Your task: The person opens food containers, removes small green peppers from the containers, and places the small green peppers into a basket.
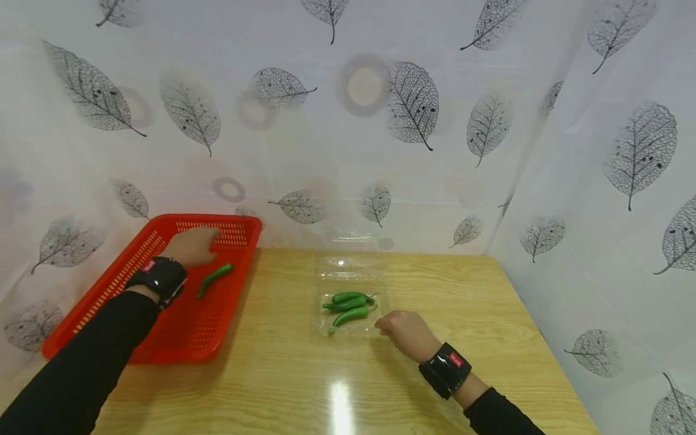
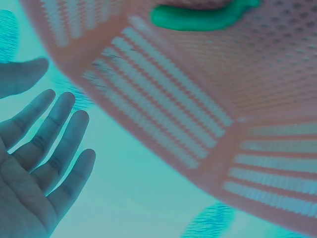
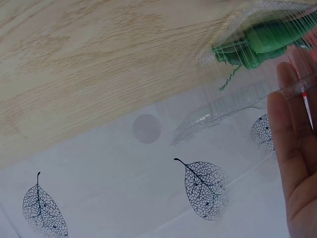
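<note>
My left hand [image 1: 193, 246] is over the far part of the red plastic basket [image 1: 211, 350], fingers spread apart and nothing held, as the left wrist view shows. Just below and to the right of that hand, one green chili pepper [image 1: 214, 279] lies in the basket. In the middle of the table stands a clear plastic box [image 1: 326, 329] with its lid [image 1: 348, 266] raised at the back. Several green chili peppers [image 1: 350, 315] lie inside it. My right hand [image 1: 409, 334] grips the box's right front rim; its thumb is hidden in the right wrist view.
The wooden table [image 1: 283, 386] runs back to a pale curtain [image 1: 348, 151] printed with leaves, which also closes off the right side. The basket's slotted walls [image 2: 158, 99] rise around the pepper on the left. Light glares off the table's front middle.
</note>
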A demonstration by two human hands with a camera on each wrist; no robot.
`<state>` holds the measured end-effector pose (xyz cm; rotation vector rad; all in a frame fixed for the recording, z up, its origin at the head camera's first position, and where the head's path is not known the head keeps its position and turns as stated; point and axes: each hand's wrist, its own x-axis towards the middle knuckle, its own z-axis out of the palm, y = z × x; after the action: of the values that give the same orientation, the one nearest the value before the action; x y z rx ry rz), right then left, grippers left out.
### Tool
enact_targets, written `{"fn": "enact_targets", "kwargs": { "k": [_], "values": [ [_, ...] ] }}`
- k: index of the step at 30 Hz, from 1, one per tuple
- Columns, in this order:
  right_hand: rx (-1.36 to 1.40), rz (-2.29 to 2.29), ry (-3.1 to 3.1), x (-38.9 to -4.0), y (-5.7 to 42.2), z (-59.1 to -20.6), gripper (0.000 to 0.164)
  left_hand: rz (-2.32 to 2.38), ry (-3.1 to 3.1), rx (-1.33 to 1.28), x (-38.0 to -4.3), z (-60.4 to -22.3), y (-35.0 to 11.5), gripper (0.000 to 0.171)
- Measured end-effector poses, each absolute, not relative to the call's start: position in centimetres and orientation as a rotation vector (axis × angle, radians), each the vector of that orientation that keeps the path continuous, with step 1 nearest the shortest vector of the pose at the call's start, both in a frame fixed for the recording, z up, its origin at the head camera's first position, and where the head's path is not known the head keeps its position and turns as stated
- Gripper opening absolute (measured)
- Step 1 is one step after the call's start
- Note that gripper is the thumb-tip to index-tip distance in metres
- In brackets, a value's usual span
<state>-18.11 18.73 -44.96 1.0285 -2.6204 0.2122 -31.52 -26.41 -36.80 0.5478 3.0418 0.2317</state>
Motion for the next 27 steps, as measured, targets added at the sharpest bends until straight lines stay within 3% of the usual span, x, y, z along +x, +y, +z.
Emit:
{"fn": "enact_targets", "kwargs": {
  "k": [4, 14, 27],
  "values": [
    [1.028, 0.213, -2.621, -18.0, 18.8, -45.1, 0.015, 0.256, 3.057, 0.622, -30.0, -35.2, -23.9, 0.057],
    [1.016, 0.218, -2.633, -18.0, 18.8, -45.2, 0.015, 0.225, 3.116, 0.864, -28.2, -33.0, -18.4, 0.035],
    [1.029, 0.192, -2.638, -18.1, 18.8, -44.9, 0.015, 0.211, 3.071, 1.146, -27.4, -33.1, -11.7, 0.035]
  ]
}}
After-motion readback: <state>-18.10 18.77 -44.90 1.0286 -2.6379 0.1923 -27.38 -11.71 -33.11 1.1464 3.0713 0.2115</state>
